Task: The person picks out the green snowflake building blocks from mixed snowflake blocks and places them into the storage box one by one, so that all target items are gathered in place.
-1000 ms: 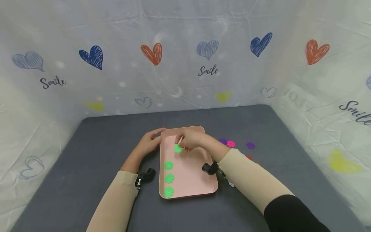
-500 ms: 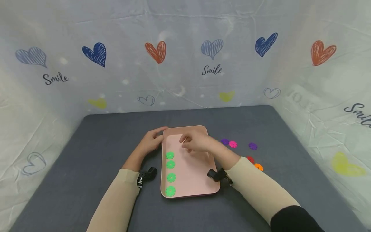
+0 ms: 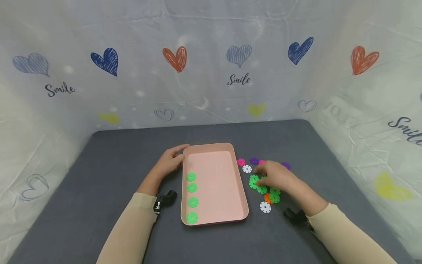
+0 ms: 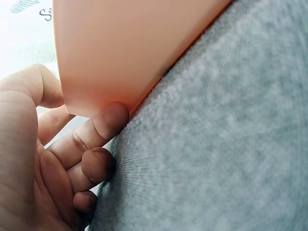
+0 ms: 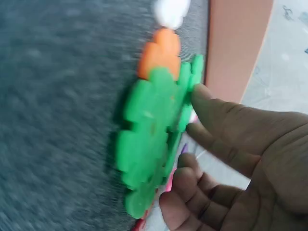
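A pink tray (image 3: 215,183) lies on the dark table, with several green flower-shaped discs (image 3: 192,187) lined up along its left side. My left hand (image 3: 167,164) holds the tray's far-left corner; the left wrist view shows its thumb at the rim and a fingertip (image 4: 114,120) against the outer wall. Over loose discs right of the tray is my right hand (image 3: 278,178). In the right wrist view its thumb touches or nearly touches a green disc (image 5: 192,79), the other fingers loosely bent; no disc is seen gripped. The hand covers part of the pile.
Around the green pile lie white (image 3: 265,207), orange (image 3: 268,198), pink (image 3: 241,162) and purple (image 3: 254,161) discs on the grey tablecloth (image 3: 138,143). A white curtain (image 3: 204,91) printed with hearts stands behind the table and at its sides.
My right hand has let go of a green disc at the far end of the tray's left line and moved right to the loose discs. The left hand stays at the tray.
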Demonstrator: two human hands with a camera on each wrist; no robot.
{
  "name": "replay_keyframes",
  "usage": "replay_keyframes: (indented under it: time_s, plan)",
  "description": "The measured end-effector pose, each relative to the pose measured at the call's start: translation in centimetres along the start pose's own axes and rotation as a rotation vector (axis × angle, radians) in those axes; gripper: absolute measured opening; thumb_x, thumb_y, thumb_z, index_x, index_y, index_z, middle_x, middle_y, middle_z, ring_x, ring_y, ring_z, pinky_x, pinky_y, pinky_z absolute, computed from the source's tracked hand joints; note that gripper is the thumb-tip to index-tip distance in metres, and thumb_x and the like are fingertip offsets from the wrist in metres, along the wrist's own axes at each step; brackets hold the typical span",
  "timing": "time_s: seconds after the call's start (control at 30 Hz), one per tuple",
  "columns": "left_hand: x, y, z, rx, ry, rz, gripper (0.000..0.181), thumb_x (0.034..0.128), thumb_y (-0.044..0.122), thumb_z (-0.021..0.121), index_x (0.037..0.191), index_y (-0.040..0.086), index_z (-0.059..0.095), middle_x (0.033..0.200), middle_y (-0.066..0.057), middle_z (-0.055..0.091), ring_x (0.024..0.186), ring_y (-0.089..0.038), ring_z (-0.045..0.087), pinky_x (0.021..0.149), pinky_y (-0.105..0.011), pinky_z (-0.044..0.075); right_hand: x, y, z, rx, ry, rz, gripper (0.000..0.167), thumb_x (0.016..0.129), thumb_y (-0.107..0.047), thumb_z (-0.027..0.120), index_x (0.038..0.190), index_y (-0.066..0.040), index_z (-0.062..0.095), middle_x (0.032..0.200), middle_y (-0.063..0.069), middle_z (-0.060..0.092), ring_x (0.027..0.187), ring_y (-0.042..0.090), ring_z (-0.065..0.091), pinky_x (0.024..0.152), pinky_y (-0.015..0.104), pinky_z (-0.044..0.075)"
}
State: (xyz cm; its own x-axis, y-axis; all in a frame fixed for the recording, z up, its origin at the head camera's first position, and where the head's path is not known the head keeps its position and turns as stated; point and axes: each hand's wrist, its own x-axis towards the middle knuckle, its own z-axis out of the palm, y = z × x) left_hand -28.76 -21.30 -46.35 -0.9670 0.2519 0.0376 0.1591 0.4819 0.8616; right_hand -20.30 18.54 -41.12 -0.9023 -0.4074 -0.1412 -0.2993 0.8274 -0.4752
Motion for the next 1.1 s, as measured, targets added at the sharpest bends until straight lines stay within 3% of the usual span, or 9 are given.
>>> replay_keyframes:
  time_s: [0.17,0.27,0.37,0.47,0.57,0.67,0.8,0.97,1.1]
  plan:
    - [0.1,-0.2,0.1,-0.007,-0.011,0.011,0.055,0.0958,0.016,0.05,0.151,0.021,0.054,0.057,-0.002,0.052,0.046,-0.016,0.04,0.052,-0.035,0.04,-0.2,0.0,0.5,-0.055,0.022,-0.092,0.027,0.085,-0.019,0.084,0.11,-0.011,0.078,0.111,0.008,0.068,0.107,0.032,0.063,0.09,0.051,0.051]
    - [0.0,-0.3,0.2,-0.008,-0.003,0.01,0.055,0.0953,0.016,0.05,0.15,0.021,0.055,0.056,-0.001,0.051,0.046,-0.016,0.041,0.051,-0.034,0.039,0.0,-0.3,0.7,-0.066,0.011,-0.111,0.021,0.081,-0.02,0.087,0.099,-0.013,0.077,0.101,0.001,0.07,0.097,0.025,0.064,0.087,0.046,0.052]
    - [-0.1,-0.2,0.1,-0.008,0.006,0.006,0.055,0.0948,0.016,0.05,0.15,0.021,0.055,0.055,-0.001,0.05,0.046,-0.017,0.041,0.051,-0.034,0.039,0.6,-0.6,0.6,-0.06,-0.004,-0.097,0.017,0.08,-0.015,0.086,0.089,-0.014,0.071,0.083,-0.004,0.064,0.076,0.016,0.057,0.074,0.039,0.051]
    - [-0.2,-0.2,0.1,-0.005,0.011,-0.001,0.055,0.0948,0.016,0.05,0.15,0.021,0.055,0.054,-0.001,0.049,0.046,-0.017,0.04,0.051,-0.034,0.038,1.3,-1.3,0.0,-0.021,0.013,-0.067,0.018,0.081,-0.011,0.085,0.086,-0.012,0.068,0.076,-0.004,0.058,0.07,0.015,0.053,0.068,0.035,0.047]
    - [-0.3,-0.3,0.0,0.002,0.012,-0.005,0.055,0.0949,0.016,0.05,0.15,0.021,0.055,0.055,0.0,0.05,0.046,-0.018,0.041,0.051,-0.035,0.039,2.2,-3.1,-0.9,0.119,0.032,-0.012,0.014,0.085,-0.01,0.082,0.094,-0.007,0.072,0.079,0.0,0.062,0.068,0.019,0.061,0.066,0.034,0.05]
    - [-0.3,-0.4,0.0,0.008,0.012,-0.006,0.056,0.0946,0.015,0.05,0.15,0.021,0.055,0.055,0.0,0.05,0.046,-0.017,0.042,0.052,-0.036,0.039,3.6,-5.8,-1.6,0.307,0.024,0.043,0.022,0.09,-0.012,0.079,0.109,-0.003,0.075,0.09,0.003,0.07,0.073,0.023,0.07,0.069,0.039,0.056]
    - [-0.3,-0.4,0.0,0.011,0.019,-0.003,0.056,0.0943,0.015,0.05,0.15,0.021,0.055,0.055,-0.001,0.05,0.045,-0.017,0.041,0.051,-0.036,0.039,5.9,-9.6,-1.3,0.442,-0.062,0.003,0.031,0.093,-0.005,0.073,0.123,0.002,0.072,0.111,0.01,0.072,0.088,0.024,0.073,0.08,0.041,0.059]
    - [0.0,-0.3,0.0,0.015,-0.001,-0.001,0.056,0.0944,0.018,0.05,0.15,0.022,0.055,0.054,0.0,0.049,0.045,-0.016,0.04,0.05,-0.034,0.038,8.4,-12.8,0.5,0.304,-0.149,-0.143,0.04,0.09,0.001,0.075,0.129,0.001,0.07,0.121,0.01,0.071,0.105,0.021,0.068,0.081,0.029,0.057]
    - [0.1,-0.1,-0.2,0.02,-0.006,0.01,0.056,0.094,0.017,0.049,0.15,0.021,0.055,0.054,0.0,0.049,0.045,-0.017,0.04,0.05,-0.033,0.039,10.9,-14.2,2.2,0.176,-0.144,-0.132,0.037,0.088,-0.001,0.078,0.125,-0.004,0.074,0.112,0.006,0.073,0.094,0.017,0.065,0.074,0.026,0.052]
